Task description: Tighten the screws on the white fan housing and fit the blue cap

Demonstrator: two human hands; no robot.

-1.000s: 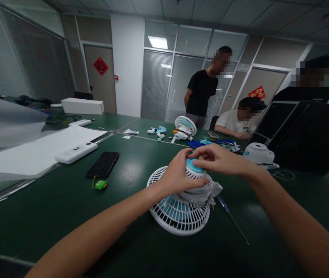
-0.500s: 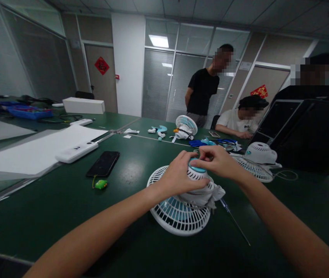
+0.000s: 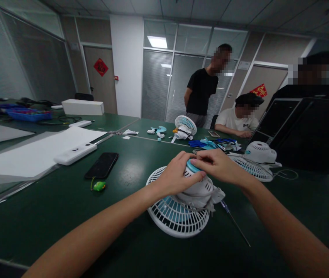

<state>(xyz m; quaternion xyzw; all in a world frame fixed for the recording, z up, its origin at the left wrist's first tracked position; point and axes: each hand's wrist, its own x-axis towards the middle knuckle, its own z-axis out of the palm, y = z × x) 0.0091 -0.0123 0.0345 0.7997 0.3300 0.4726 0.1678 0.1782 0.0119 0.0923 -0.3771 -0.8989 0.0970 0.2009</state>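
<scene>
A white fan [image 3: 178,228] with light blue blades lies guard-down on the green table in front of me. On top of its vented motor housing is a round light blue cap [image 3: 192,166], somewhat tilted. My left hand [image 3: 178,173] wraps the housing and cap from the left, thumb stretched across the front. From the right, my right hand [image 3: 215,164] pinches the cap's edge, its thumb on the rim; its other fingertips are partly hidden behind. Close to the fan's right side lies a long thin screwdriver [image 3: 236,224].
Another white fan [image 3: 260,154] lies to the right, before a black monitor-like panel [image 3: 312,135]. Farther back are a small fan [image 3: 185,127], blue gloves [image 3: 203,143] and loose parts. At left are a phone [image 3: 102,165] and white power strip [image 3: 76,153]. Several people are beyond.
My right hand has come down slightly and closed in on the cap. The cap now looks more tilted, and my left thumb has shifted a little. The fan stays in place.
</scene>
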